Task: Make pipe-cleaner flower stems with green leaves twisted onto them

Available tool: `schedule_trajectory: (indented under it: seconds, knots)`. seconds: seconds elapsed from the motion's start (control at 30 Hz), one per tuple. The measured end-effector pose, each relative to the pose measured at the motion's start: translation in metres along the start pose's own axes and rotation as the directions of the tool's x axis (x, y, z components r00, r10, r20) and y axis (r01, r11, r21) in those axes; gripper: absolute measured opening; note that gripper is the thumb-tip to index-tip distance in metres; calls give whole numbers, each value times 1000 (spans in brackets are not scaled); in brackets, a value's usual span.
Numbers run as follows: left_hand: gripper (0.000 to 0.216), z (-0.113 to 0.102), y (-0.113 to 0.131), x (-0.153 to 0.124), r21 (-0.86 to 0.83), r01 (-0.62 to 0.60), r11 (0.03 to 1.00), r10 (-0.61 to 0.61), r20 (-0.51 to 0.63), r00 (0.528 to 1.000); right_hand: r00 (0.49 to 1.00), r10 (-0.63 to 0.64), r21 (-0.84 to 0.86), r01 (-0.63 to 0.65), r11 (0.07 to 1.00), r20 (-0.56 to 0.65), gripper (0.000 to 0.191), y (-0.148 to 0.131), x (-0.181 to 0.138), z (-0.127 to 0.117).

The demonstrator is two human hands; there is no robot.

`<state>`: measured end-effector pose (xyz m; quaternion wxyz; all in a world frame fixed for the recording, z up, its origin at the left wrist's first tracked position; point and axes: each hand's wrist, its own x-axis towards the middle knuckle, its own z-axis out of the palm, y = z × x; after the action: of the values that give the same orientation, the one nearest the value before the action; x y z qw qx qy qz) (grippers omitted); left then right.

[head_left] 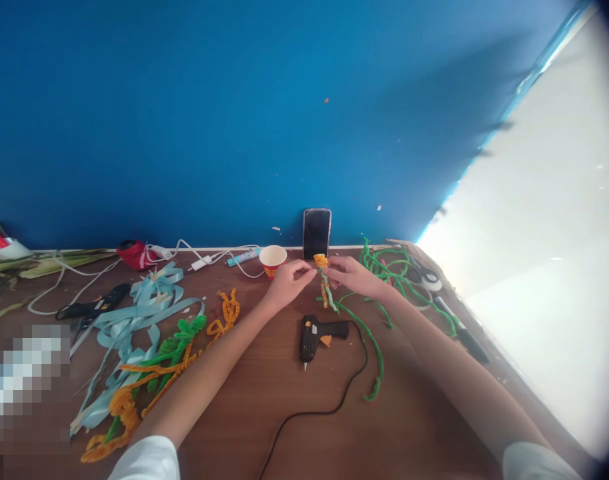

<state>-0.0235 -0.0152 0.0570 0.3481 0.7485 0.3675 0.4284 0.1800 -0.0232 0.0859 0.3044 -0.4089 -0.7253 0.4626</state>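
Clock directions run from the twist point(325, 293) between the hands. At far left, at 9 o'clock, leaves point(64, 264) lie along the foot of the blue wall point(264, 120). Next, also at 9, come a red bundle point(133, 255) with a white cable point(201, 263) beside it, and a black glue gun point(101, 304). Pale blue ribbon point(134, 337) heaps just below that line; at 8, green stems point(177, 343) and orange stems point(123, 403) lie tangled near the left forearm.

A paper cup point(273, 257) stands upright between 9 and 10, just past the left hand point(290, 283). That hand's thumb and index finger draw close together, their tips at the twist's 9 o'clock side; whether they grip it I cannot tell. The twist is held upright above the table point(224, 427), its orange coil on top and its orange and pale green strands hanging below the fingers. A phone point(317, 233) leans at 12; a second glue gun point(311, 337) lies at 6, its cord trailing toward 7. The right hand point(355, 275) pinches the twist just under the coil, thumb and fingertips at its 3 o'clock side. Loose green strands point(379, 353) spread from 3 to 5, and a knife point(471, 343) lies at 4.
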Motion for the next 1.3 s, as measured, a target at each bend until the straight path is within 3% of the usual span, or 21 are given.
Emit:
schedule_trajectory:
  seconds: [0.13, 0.27, 0.47, 0.83, 1.3]
  knots:
    - [29, 2, -6, 0, -213, 132, 968, -131, 18, 991, 1000, -5, 23, 5, 1000, -20, 36, -2, -1, -3]
    - [37, 1, -10, 2, -304, 251, 919, -221, 130, 967, 1000, -8, 21, 9, 1000, -26, 34, -1, -1, -4]
    - [37, -1, -10, 2, -232, 221, 947, -193, 138, 971, 997, -30, -32, 28, 999, -71, 34, 0, 0, -1]
    - [33, 4, -16, 3, -355, 238, 904, -218, 96, 971, 991, -60, -88, 49, 995, -122, 28, -2, -1, 2]
    - [31, 4, -7, 2, -401, 279, 872, -284, 49, 958, 983, -75, -120, 55, 991, -168, 30, -1, -1, 6]
